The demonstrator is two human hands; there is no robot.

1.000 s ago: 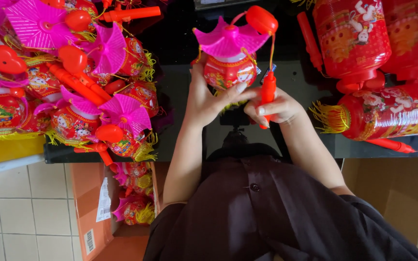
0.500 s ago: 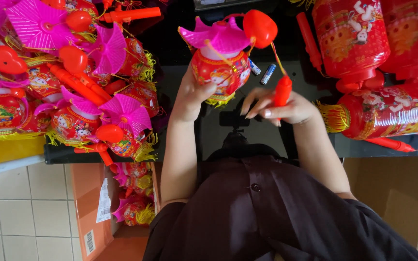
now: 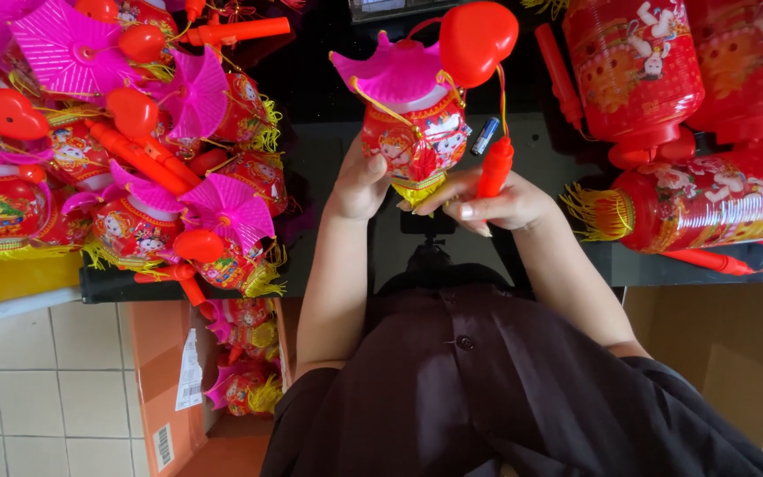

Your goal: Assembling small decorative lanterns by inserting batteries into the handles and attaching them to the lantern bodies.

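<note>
Red toy lantern (image 3: 414, 141) with its pink roof sits gripped in the left hand (image 3: 359, 185) over the bench (image 3: 328, 150), the right hand (image 3: 492, 201) pinching its orange handle (image 3: 494, 168), a battery (image 3: 485, 136) lying loose.

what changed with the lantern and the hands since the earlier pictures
The small lantern tipped toward the left hand, which keeps its grip on the body. The right hand slid rightward with the orange handle, still held. The red heart piece swung up above the pink roof. The pile of lanterns on the left and the large red lanterns on the right stayed put.
</note>
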